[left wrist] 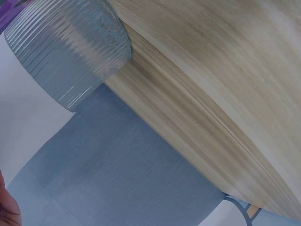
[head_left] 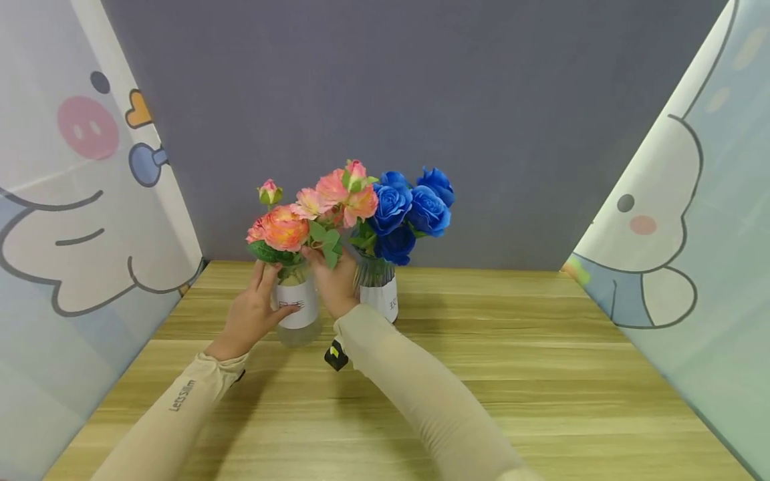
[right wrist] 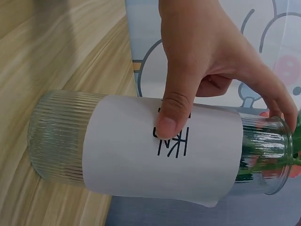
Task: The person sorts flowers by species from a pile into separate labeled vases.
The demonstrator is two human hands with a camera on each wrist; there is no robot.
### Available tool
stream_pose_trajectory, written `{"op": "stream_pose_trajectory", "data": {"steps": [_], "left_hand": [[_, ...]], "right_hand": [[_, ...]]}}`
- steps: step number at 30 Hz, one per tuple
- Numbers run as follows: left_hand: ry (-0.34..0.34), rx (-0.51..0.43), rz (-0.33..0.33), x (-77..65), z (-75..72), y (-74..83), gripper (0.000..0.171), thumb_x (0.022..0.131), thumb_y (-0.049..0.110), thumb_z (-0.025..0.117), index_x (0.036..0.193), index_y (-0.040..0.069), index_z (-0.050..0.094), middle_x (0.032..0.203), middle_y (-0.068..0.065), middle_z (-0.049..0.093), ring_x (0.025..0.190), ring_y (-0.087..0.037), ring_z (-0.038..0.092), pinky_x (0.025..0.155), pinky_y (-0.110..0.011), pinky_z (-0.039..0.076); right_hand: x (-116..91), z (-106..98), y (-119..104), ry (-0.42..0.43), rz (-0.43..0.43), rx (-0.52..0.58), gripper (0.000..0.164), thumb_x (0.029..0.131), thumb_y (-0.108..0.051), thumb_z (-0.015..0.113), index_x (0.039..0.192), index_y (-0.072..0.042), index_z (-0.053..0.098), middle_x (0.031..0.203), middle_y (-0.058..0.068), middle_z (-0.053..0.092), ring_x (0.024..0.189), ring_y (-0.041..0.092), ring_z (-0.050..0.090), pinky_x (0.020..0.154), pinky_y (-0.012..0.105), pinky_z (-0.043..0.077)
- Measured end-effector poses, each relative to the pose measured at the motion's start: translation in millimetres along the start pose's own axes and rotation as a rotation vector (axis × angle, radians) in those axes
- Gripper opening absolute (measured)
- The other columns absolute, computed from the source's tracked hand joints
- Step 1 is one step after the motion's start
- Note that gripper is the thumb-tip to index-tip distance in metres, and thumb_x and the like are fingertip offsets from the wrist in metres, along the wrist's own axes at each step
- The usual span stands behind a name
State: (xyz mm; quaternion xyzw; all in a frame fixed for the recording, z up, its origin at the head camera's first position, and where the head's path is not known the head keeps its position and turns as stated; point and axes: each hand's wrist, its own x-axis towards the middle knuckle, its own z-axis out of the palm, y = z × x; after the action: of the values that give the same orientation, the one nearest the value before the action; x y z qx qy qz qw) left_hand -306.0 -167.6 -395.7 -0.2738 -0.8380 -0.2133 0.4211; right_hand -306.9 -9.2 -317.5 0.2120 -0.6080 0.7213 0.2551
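Observation:
In the head view, a ribbed glass vase (head_left: 295, 304) with a white paper label stands upright on the table, holding orange flowers (head_left: 283, 228). My left hand (head_left: 249, 314) grips this vase from the left. In the right wrist view its thumb (right wrist: 171, 120) presses the label, and its fingers reach towards the rim. At the vase's mouth, my right hand (head_left: 334, 280) holds the pink flowers (head_left: 337, 197) low down among their leaves; some of its fingers are hidden. The left wrist view shows the vase's ribbed glass (left wrist: 70, 52) close up.
Just right of my right hand stands a second labelled glass vase (head_left: 380, 297) with blue roses (head_left: 409, 210). Below the right wrist is a small black device (head_left: 335, 355). A grey panel (head_left: 451, 100) closes the back of the wooden table (head_left: 511, 374); cartoon-printed panels flank it.

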Motion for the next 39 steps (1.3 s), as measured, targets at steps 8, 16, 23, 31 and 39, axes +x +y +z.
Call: {"op": "stream_pose_trajectory", "data": {"steps": [8, 16, 23, 31, 39], "left_hand": [[0.013, -0.009, 0.005, 1.9, -2.8, -2.4, 0.107, 0.051, 0.011, 0.095, 0.139, 0.002, 0.033, 0.133, -0.03, 0.039, 0.056, -0.032, 0.055, 0.046, -0.046, 0.049], [0.015, -0.019, 0.012, -1.3, -2.5, -2.5, 0.104, 0.051, 0.011, 0.095, 0.136, -0.002, 0.037, 0.142, -0.034, 0.031, 0.05, -0.032, 0.054, 0.042, -0.046, 0.046], [-0.002, -0.001, -0.01, -2.8, -6.5, -1.2, 0.104, 0.052, 0.011, 0.095, 0.136, -0.002, 0.035, 0.135, -0.035, 0.036, 0.049, -0.031, 0.051, 0.04, -0.046, 0.045], [-0.029, -0.008, -0.044, -2.4, -4.3, 1.9, 0.104, 0.054, 0.013, 0.094, 0.138, 0.001, 0.034, 0.143, -0.037, 0.03, 0.043, -0.024, 0.047, 0.037, -0.038, 0.041], [-0.021, -0.007, -0.037, -1.4, -2.7, 4.3, 0.1, 0.054, 0.011, 0.094, 0.134, -0.001, 0.035, 0.141, -0.035, 0.032, 0.047, -0.028, 0.051, 0.04, -0.043, 0.044]], "right_hand": [[2.5, 7.4, 0.0, 0.0, 0.106, -0.154, 0.011, 0.083, 0.002, 0.069, 0.078, 0.009, 0.064, 0.063, 0.01, 0.058, 0.057, 0.001, 0.045, 0.057, 0.019, 0.041], [-0.6, 5.2, 11.2, -0.097, 0.164, -0.306, 0.01, 0.087, -0.003, 0.069, 0.08, 0.004, 0.066, 0.07, 0.008, 0.064, 0.057, 0.002, 0.048, 0.059, 0.016, 0.041], [2.4, 4.2, 16.9, -0.156, 0.294, -0.345, 0.027, 0.087, -0.014, 0.071, 0.099, 0.008, 0.061, 0.073, 0.007, 0.063, 0.061, 0.011, 0.058, 0.061, 0.022, 0.048], [2.6, -3.6, 13.4, -0.111, 0.353, -0.155, 0.014, 0.087, -0.015, 0.072, 0.094, -0.003, 0.067, 0.078, -0.001, 0.065, 0.071, 0.006, 0.06, 0.071, 0.024, 0.05], [5.2, -2.2, 9.5, -0.041, 0.244, -0.116, 0.013, 0.083, -0.003, 0.074, 0.083, 0.009, 0.07, 0.073, 0.009, 0.069, 0.067, 0.006, 0.061, 0.068, 0.022, 0.051]]}}
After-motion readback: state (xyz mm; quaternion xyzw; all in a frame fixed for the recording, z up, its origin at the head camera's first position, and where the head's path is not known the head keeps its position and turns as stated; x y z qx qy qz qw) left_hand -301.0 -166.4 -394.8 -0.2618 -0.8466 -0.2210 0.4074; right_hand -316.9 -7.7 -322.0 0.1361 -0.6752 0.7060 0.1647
